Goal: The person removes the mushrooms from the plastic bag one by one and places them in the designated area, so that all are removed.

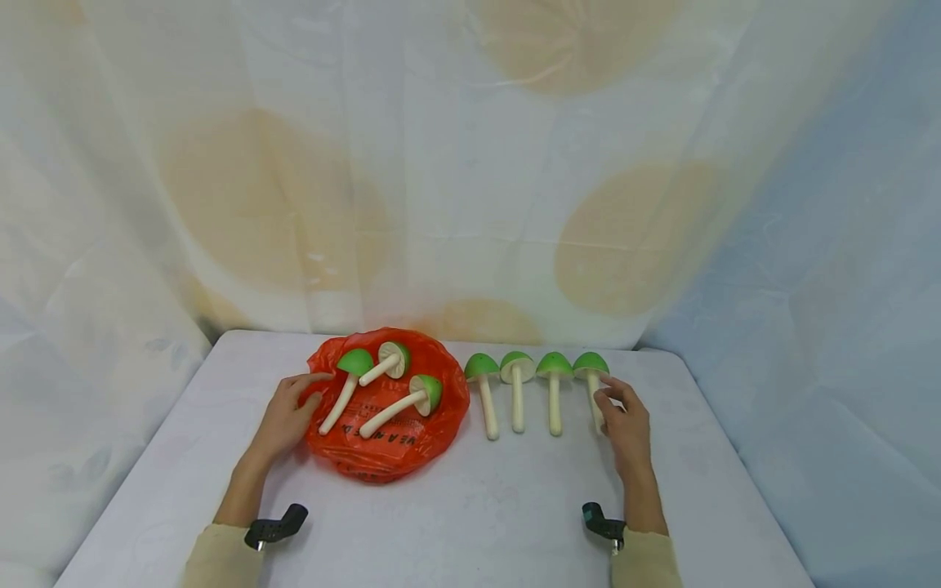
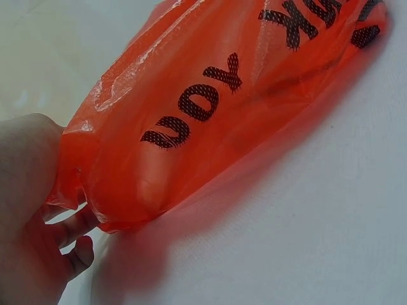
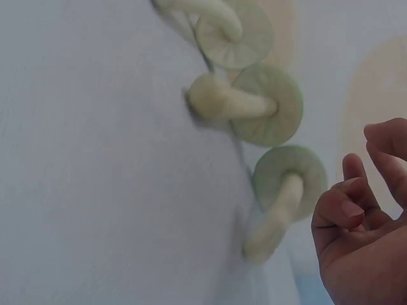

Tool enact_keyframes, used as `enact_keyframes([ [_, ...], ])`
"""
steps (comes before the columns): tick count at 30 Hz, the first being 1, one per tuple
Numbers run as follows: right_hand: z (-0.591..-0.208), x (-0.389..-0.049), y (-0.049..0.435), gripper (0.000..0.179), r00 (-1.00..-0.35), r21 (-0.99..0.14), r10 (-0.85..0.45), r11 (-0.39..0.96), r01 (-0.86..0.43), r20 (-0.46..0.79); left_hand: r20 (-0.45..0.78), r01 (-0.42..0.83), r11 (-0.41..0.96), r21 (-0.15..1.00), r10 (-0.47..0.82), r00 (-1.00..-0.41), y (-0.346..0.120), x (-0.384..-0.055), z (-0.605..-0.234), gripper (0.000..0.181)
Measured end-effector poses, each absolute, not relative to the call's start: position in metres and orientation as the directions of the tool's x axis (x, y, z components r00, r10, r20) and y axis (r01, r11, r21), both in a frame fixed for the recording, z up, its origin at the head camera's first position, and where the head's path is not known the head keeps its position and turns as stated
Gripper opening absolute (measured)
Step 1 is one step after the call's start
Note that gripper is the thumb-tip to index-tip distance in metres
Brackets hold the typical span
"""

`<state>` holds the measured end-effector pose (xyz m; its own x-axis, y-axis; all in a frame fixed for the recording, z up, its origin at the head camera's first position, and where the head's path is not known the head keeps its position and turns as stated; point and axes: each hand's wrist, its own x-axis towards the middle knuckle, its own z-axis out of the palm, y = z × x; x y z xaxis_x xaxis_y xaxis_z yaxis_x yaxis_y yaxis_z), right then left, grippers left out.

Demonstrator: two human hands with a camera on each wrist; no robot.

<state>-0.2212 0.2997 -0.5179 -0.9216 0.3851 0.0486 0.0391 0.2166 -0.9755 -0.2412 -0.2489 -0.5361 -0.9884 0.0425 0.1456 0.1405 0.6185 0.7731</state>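
On a red plastic bag [image 1: 412,449] with black printing lie three mushroom-shaped models with green caps and white stems: one at the left [image 1: 355,362], one at the top [image 1: 394,359] and one lower right [image 1: 425,395]. My left hand [image 1: 287,412] touches the bag's left side with loosely bent fingers, partly covered by the red plastic [image 2: 127,184] in the left wrist view. To the bag's right stands a row of several more mushrooms [image 1: 555,392]. My right hand [image 1: 625,420] is beside the rightmost mushroom [image 1: 590,363], overlapping its stem, fingers loosely bent and holding nothing.
A white cloth covers the table [image 1: 470,531]. A pale curtain [image 1: 456,204] with tan circles hangs behind it, and bluish cloth [image 1: 831,327] hangs at the right. Each wrist wears a black camera mount, one left [image 1: 275,527] and one right [image 1: 604,523].
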Motion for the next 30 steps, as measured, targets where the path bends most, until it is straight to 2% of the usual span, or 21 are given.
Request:
enact_keyframes([
  [9, -0.491, -0.22, 0.274, 0.04, -0.953, -0.983, 0.275, 0.168, -0.077, 0.122, 0.118, 0.112, 0.629, 0.769, 0.033, -0.992, -0.249, -0.24, -0.535, 0.036],
  [30, -0.483, -0.223, 0.196, 0.034, -0.979, -0.967, 0.02, 0.162, -0.198, 0.204, 0.12, 0.113, 0.628, 0.77, 0.031, -0.992, -0.248, -0.239, -0.533, 0.035],
])
